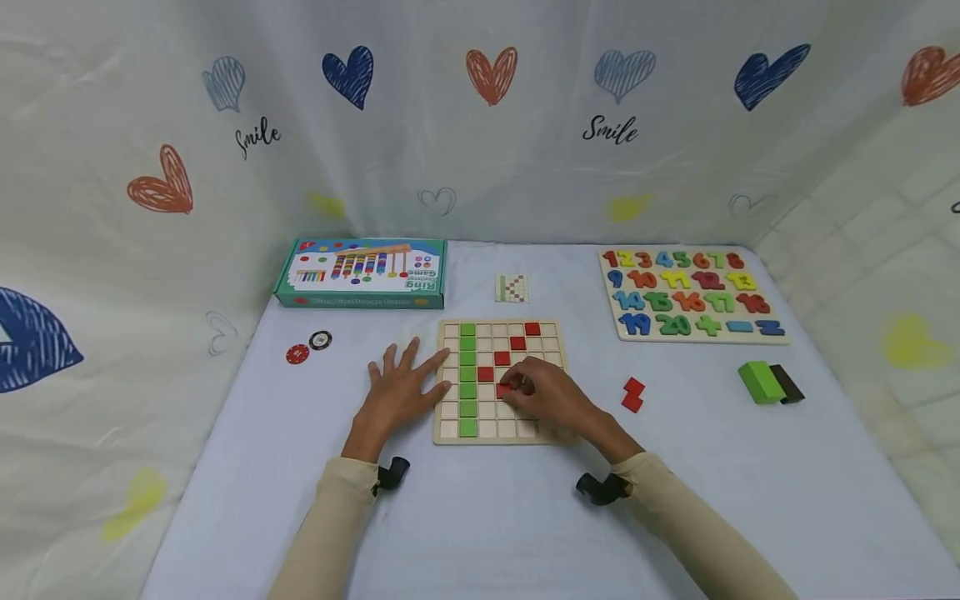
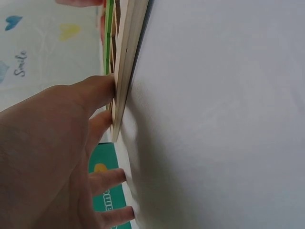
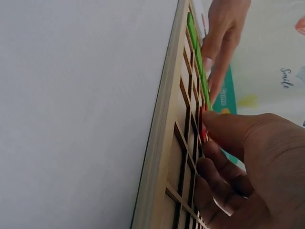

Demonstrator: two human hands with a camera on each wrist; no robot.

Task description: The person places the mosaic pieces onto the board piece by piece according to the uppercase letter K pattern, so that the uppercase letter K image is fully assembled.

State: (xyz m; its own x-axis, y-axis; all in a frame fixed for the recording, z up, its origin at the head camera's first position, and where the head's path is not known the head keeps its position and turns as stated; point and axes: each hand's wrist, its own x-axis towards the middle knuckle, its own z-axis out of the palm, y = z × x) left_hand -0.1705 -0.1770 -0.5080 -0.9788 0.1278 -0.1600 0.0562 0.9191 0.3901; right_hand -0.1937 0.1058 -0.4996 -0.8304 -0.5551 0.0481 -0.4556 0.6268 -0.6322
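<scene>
A wooden grid board (image 1: 448, 428) lies on the white cloth with a column of green square tiles (image 1: 468, 375) filling one line of cells. Red square tiles (image 1: 517, 342) step diagonally down from its upper right. My right hand (image 1: 555, 398) pinches another red tile (image 1: 502, 390) at the lower end of that diagonal. In the right wrist view, the thumb and fingertips are right at the grid, partly covering the tile (image 3: 202, 121). With fingers spread, my left hand (image 1: 397, 396) touches the board's left edge with thumb and index finger; its other fingers rest on the cloth.
Two loose red tiles (image 1: 633, 386) lie right of the board. A small pattern card (image 1: 512, 288) is behind it. Farther out are a green game box (image 1: 360, 300), a number puzzle (image 1: 780, 337), green (image 1: 761, 383) and dark (image 1: 787, 384) blocks, and red (image 1: 297, 354) and black (image 1: 321, 339) discs.
</scene>
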